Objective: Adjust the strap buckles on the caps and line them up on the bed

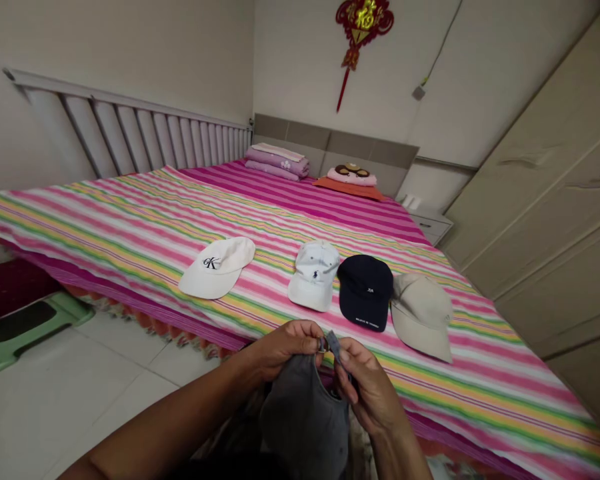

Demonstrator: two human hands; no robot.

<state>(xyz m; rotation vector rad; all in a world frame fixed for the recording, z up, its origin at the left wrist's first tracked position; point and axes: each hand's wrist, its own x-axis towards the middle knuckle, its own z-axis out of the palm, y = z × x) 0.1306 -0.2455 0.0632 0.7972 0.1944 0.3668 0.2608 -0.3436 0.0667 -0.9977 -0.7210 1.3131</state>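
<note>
A dark grey cap (307,417) hangs below my two hands, its back opening and adjuster strap turned up. Pinched at the buckle side of the strap is my left hand (293,347). My right hand (367,383) grips the free end of the strap (333,345), just right of the buckle. Beyond them on the bed lie a white cap with CK letters (217,267), a pale cap with a small dark logo (315,275), a navy cap (366,290) and a beige cap (423,313).
The striped bedspread (145,227) covers the bed before me. Folded purple bedding (277,162) and a pink pillow (353,175) lie near the headboard (325,143). A green stool (35,327) stands on the left floor; a wardrobe (545,200) rises at right.
</note>
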